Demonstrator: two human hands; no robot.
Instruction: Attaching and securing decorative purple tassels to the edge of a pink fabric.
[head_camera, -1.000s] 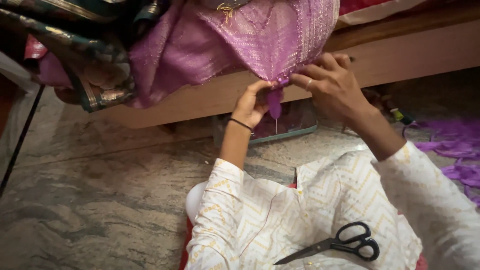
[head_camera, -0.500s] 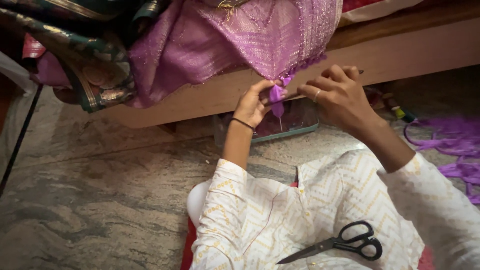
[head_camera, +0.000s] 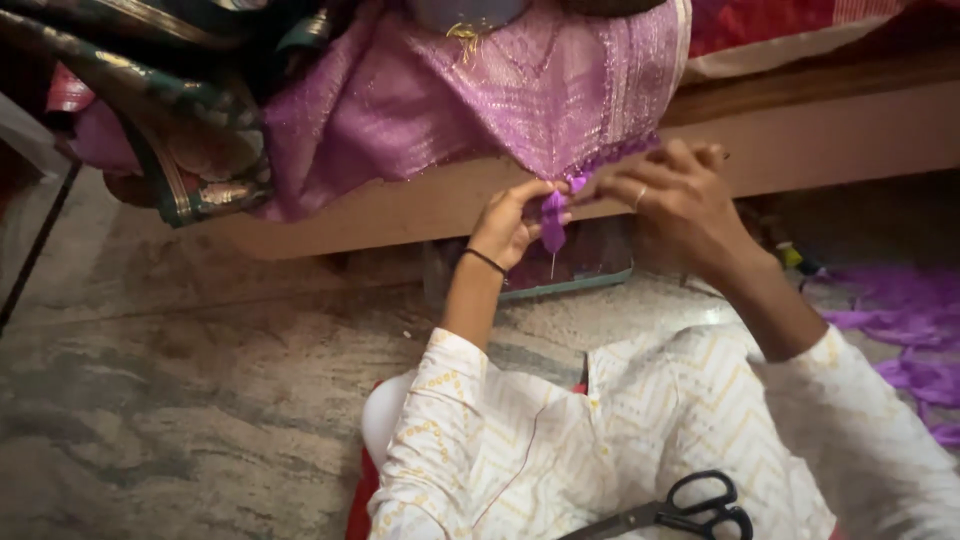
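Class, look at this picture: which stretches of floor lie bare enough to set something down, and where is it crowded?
The widest bare patch is the stone floor, bordered by the wooden ledge above and the white sleeve at right. It is crowded under the purple cloth, where left hand and right hand work, by the purple scraps, and around the scissors.

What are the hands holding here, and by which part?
Both hands pinch the purple tassel at the fabric's lower edge: left hand at the tassel's top, right hand on the edge beside it.
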